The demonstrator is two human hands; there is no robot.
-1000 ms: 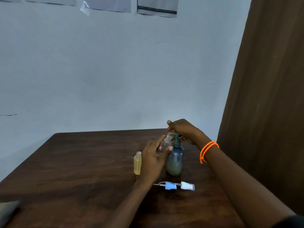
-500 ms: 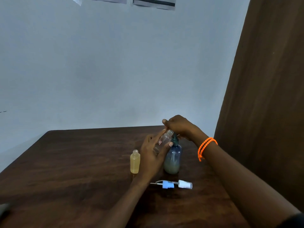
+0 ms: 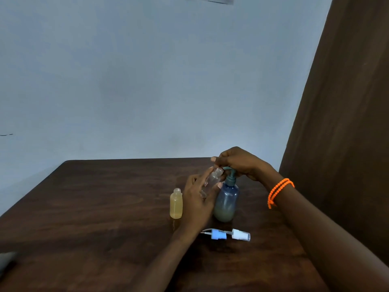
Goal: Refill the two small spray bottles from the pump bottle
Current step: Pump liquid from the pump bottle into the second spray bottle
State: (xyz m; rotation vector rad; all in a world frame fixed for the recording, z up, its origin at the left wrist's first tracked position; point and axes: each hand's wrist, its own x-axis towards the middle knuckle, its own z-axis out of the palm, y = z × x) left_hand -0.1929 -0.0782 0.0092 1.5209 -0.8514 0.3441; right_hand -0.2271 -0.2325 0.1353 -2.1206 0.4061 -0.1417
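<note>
A blue-grey pump bottle (image 3: 226, 202) stands upright on the brown table (image 3: 94, 207). My right hand (image 3: 242, 162) is curled over its teal pump head. My left hand (image 3: 199, 197) holds a small clear spray bottle (image 3: 213, 178), uncapped and tilted, with its open neck right at the pump spout. To the left stands a second small bottle (image 3: 176, 204), uncapped and full of yellowish liquid. Two spray tops lie on the table in front: a blue one (image 3: 217, 236) and a white one (image 3: 241, 234).
A dark brown panel (image 3: 341, 123) rises along the table's right side. A pale wall stands behind the table's far edge. Something pale shows at the lower left corner (image 3: 6, 259).
The pump head has come back up under my right hand. My left hand still holds the clear bottle at the spout. The view has tilted slightly.
</note>
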